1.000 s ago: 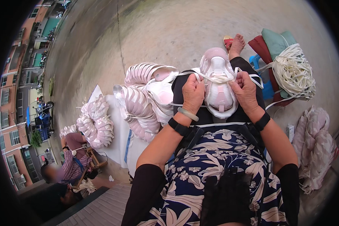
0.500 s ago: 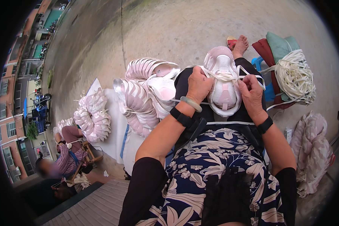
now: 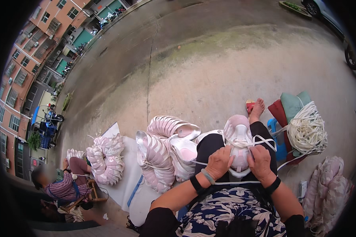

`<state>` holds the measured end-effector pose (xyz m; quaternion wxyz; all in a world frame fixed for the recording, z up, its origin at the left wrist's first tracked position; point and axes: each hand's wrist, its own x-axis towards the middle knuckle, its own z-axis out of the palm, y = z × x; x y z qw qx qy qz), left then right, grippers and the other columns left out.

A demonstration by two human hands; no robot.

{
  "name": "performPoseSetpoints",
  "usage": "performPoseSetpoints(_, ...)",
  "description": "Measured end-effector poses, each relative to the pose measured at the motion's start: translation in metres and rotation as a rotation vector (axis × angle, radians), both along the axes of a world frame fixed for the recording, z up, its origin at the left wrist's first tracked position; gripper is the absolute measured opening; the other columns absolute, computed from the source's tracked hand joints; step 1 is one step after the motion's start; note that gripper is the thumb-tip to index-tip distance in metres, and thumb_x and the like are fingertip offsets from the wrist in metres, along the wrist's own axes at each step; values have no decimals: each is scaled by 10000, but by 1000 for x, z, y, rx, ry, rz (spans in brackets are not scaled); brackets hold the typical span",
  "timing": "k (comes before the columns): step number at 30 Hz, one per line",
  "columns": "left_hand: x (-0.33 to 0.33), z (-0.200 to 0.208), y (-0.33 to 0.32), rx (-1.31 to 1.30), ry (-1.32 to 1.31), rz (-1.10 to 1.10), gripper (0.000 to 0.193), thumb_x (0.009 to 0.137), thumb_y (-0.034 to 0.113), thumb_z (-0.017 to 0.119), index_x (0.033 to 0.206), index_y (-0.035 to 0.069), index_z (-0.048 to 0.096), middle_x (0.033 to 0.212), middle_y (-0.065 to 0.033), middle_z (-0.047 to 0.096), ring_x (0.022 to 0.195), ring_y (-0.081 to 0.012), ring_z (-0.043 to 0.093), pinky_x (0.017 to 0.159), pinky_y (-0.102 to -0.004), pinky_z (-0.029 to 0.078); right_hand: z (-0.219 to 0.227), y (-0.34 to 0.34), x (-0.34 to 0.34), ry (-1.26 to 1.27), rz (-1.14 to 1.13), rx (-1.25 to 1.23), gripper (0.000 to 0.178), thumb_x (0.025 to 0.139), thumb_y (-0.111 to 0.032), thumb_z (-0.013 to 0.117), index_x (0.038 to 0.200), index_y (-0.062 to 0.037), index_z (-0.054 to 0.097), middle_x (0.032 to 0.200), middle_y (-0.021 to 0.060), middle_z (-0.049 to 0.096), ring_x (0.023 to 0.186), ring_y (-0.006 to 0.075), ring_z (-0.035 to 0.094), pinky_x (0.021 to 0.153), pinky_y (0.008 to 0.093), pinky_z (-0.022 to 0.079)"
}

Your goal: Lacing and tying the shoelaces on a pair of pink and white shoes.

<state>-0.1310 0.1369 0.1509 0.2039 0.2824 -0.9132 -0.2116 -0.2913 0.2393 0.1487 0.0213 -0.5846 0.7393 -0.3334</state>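
A pink-and-white sneaker upper [image 3: 238, 129] lies across my lap, with a white shoelace [image 3: 265, 140] running over it and looping out to the right. My left hand [image 3: 220, 162] is at the upper's left edge, its thumb and fingers pinched on the lace. On the opposite edge my right hand [image 3: 262, 162] is closed the same way, also gripping lace. The exact pinch points are partly hidden by my fingers. A thick bundle of cream shoelaces [image 3: 307, 128] rests to the right, on folded red and green cloth [image 3: 296, 104] over a blue stool [image 3: 280, 147].
Left of my knee, nested pink-and-white uppers [image 3: 156, 162] sit on a white sheet [image 3: 131, 147], with a ring-shaped bundle of uppers [image 3: 105, 160] farther left. Another tied bundle [image 3: 324, 193] lies at lower right. A person [image 3: 67, 183] sits at far left. Parked vehicles stand beyond.
The view has tilted up, so everything sits lower in the picture. My hands have moved closer together over the upper, having been spread wider with the lace drawn out sideways.
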Motion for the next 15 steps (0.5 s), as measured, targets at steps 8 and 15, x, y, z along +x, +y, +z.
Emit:
performPoseSetpoints(8,3,-18,-2,137,147,64,259,787,138,604,1004,11,543,774,-168,571,687,-339,590,602,-393,481,8,-17,12,224,101,-101,138,671,-111,601,801,-73,576,772,78,512,772,257,518,692,392,357)
performPoseSetpoints(15,3,-20,-6,236,243,80,193,801,96,574,978,21,586,798,-159,586,714,-332,596,628,-369,480,-3,-45,27,211,217,-8,48,698,-138,588,687,-102,558,714,68,516,718,244,537,699,402,350)
